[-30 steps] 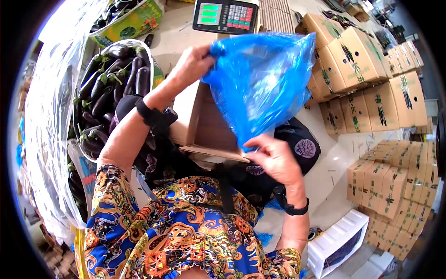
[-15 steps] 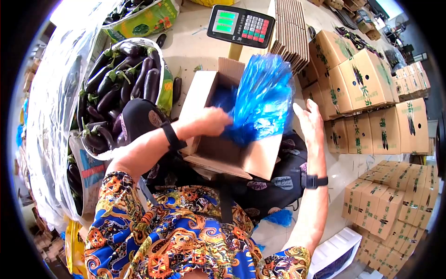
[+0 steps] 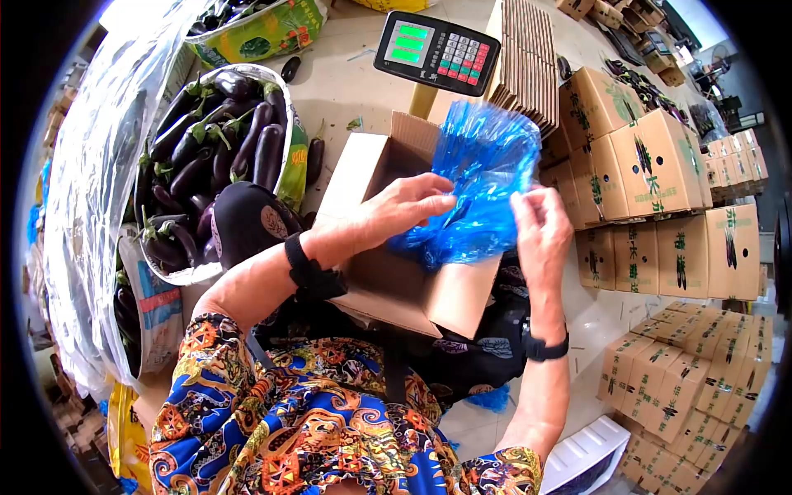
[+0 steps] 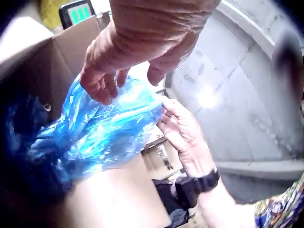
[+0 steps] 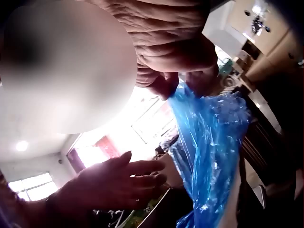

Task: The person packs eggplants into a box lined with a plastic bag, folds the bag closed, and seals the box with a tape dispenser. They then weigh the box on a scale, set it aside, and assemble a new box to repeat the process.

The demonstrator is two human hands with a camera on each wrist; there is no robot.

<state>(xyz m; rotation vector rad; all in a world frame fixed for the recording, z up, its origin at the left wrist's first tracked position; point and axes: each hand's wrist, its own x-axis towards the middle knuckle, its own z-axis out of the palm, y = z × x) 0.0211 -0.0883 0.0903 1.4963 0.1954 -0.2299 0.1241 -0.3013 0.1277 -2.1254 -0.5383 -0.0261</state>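
A blue plastic bag (image 3: pixel 487 190) lies partly inside an open cardboard box (image 3: pixel 351 173) and rises over its right side. My right hand (image 3: pixel 543 235) pinches the bag's edge between thumb and fingers; the right wrist view shows that pinch on the bag (image 5: pixel 206 142). My left hand (image 3: pixel 404 206) reaches over the box at the bag's left side, fingers extended and slightly bent. In the left wrist view the fingers of my left hand (image 4: pixel 137 52) hang just above the bag (image 4: pixel 109 128); whether they touch it I cannot tell.
A basket of eggplants (image 3: pixel 194 165) stands at the left, beside plastic sheeting (image 3: pixel 91 206). Beyond the box are a scale display (image 3: pixel 437 54) and flattened cardboard (image 3: pixel 524 70). Packed cartons (image 3: pixel 660 165) are stacked at the right. A white foam box (image 3: pixel 586 454) sits at the lower right.
The bag went from being held spread above the box to lying partly inside it. My right hand let go, then took its edge at the right. My left hand released the bag and opened.
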